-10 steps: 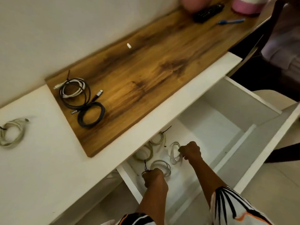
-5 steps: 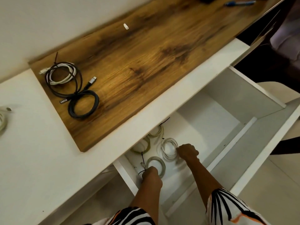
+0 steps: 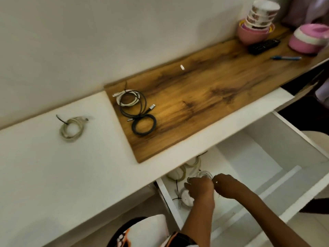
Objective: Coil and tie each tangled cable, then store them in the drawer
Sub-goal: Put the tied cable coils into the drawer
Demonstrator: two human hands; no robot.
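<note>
White cord coils are lying in the open drawer (image 3: pixel 292 168), left near corner, and I'm working over them w/ both hands. My left hand (image 3: pixel 200 188) is hovering over the near coil (image 3: pixel 186 196), fingers curled down toward it; can't tell if it's actually pinching a loop or only touching, the shot is blurry there. My right hand (image 3: pixel 227 185) is curled too, fingertips pointing at the small coil (image 3: pixel 204 174) just past my left knuckles; again can't tell whether it's gripping. Both forearms are reaching in from the near side, wrists bent down into the drawer, hands nearly touching each other.

Judging by looks, these coils are light, soft and springy. They're probably going to flop or spread if I'm lifting by one loop, so the best hold is at the black tie, pinching the whole bundle there. Not fragile, a bit slick.

Two more pale coils (image 3: pixel 188 166) are sitting further back, partly under the counter edge. On top, still to store: a grey-white coil (image 3: pixel 72 129) on the white counter (image 3: pixel 53 175), and a white coil (image 3: pixel 127 98) plus a black coil (image 3: pixel 143 123) on the wood board (image 3: pixel 213 97), touching each other.
</note>
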